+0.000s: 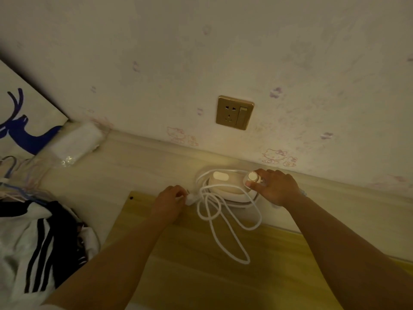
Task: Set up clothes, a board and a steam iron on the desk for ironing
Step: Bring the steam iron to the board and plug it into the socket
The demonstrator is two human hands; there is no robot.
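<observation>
A white steam iron (225,189) lies on the desk against the wall, at the far edge of a yellow wooden board (223,253). My right hand (271,186) grips the iron's right end by its round knob. Its white cord (225,222) lies in loose loops across the board. My left hand (168,201) is closed on the cord's plug (191,199). Black-and-white striped clothes (33,247) are heaped at the left.
A gold wall socket with a switch (234,113) sits on the wall above the iron. Clothes hangers (15,182) and a clear plastic packet (76,144) lie at the far left. A panel with a blue deer (20,128) leans in the corner.
</observation>
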